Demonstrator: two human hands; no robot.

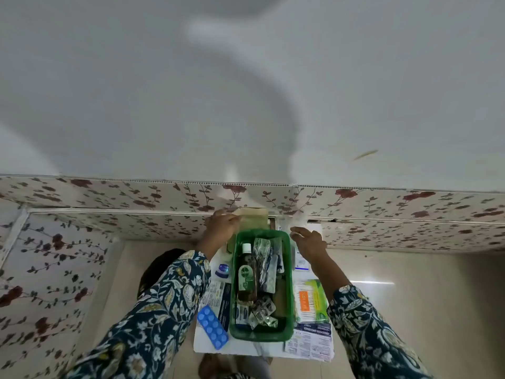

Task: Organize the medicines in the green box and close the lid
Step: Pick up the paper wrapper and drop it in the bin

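The left hand [222, 228] has its fingers curled around the edge of a beige lid [252, 216], holding it at the far end of the green box [259, 333] — the lid stands tilted up against the floral wall [109, 198]. The right hand [308, 240] hovers just beyond the box's far right corner, fingers spread loosely and gripping nothing; something pale and blurred sits by its fingertips, too smeared to name. Both arms wear dark floral sleeves [169, 291].

The box sits open on a small white table [203, 344], between the two forearms. Inside it, a brown Dettol bottle [246, 272] with a white cap lies along the left side, foil strips [265, 263] lie beside it to the right, and more crumpled strips [262, 310] are piled at the near end.

Around the box, still on the table: a blue blister pack [212, 326] at the near left, a small blue-lidded jar [222, 269] further up the left side, printed leaflets [216, 294] under them, a pack of cotton buds [306, 299] on the right — touching the box wall — and a printed carton [308, 341] near the right front corner.
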